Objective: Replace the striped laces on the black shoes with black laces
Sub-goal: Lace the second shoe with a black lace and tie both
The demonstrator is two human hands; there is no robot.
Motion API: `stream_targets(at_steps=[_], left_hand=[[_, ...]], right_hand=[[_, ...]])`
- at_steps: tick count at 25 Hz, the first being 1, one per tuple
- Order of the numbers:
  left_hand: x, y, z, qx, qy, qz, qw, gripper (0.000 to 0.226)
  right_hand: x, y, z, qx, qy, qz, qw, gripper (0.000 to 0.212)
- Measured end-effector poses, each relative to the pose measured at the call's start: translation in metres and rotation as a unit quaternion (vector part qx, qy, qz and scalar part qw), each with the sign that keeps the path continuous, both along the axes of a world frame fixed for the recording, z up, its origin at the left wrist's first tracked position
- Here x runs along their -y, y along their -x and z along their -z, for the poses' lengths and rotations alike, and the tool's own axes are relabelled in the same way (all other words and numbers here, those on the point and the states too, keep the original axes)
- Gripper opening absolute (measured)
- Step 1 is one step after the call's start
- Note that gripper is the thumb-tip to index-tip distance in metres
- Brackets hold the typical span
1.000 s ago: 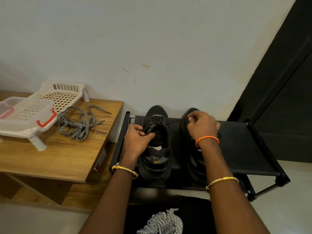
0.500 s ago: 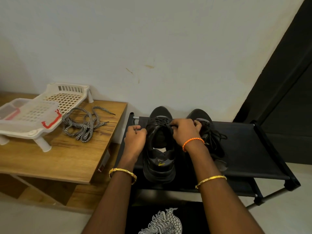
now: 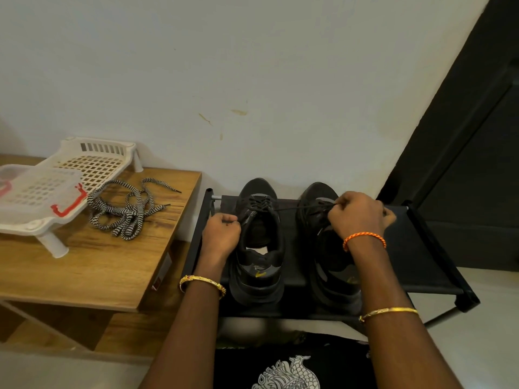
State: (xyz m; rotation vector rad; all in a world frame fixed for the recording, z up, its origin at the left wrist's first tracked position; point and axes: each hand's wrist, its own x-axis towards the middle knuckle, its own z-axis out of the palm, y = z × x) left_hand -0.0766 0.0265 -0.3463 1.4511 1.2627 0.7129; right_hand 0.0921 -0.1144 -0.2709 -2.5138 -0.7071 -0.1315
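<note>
Two black shoes stand side by side on a black rack (image 3: 429, 265), heels toward me. The left shoe (image 3: 257, 270) carries a black lace (image 3: 292, 208) crossed through its eyelets. My left hand (image 3: 222, 234) is closed at that shoe's left side, pinching one lace end. My right hand (image 3: 359, 214) is over the right shoe (image 3: 334, 279) and holds the other end, stretched taut across the gap between the shoes. The striped laces (image 3: 126, 209) lie in a loose pile on the wooden table (image 3: 92, 270) to the left.
A white slotted plastic rack (image 3: 92, 161) and a clear lidded box with red clips (image 3: 36, 192) sit at the table's back left. The wall is right behind the shoes. A dark door (image 3: 471, 153) stands at the right.
My right hand has moved right from the left shoe's tongue to over the right shoe, drawing the black lace out tight. The left hand has stayed by the left shoe.
</note>
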Motion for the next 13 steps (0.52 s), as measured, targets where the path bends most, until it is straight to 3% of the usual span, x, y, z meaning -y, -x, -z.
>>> stream_targets(at_steps=[4,7,10,13], left_hand=[[0.000,-0.001,-0.004,0.009,0.009,-0.003,1.000,0.014],[0.001,-0.003,-0.006,0.017,-0.007,0.021,1.000,0.011],[0.004,-0.008,-0.008,0.028,-0.029,0.019,0.999,0.013],[0.003,-0.011,-0.010,0.045,-0.024,0.024,0.998,0.018]], right_hand=[[0.005,-0.003,0.004,0.012,-0.011,0.060,0.998,0.021],[-0.015,0.012,0.011,0.021,-0.008,-0.058,0.998,0.029],[-0.042,0.033,0.021,0.023,0.062,-0.219,0.974,0.029],[-0.055,0.043,0.026,-0.002,0.067,-0.249,0.966,0.025]])
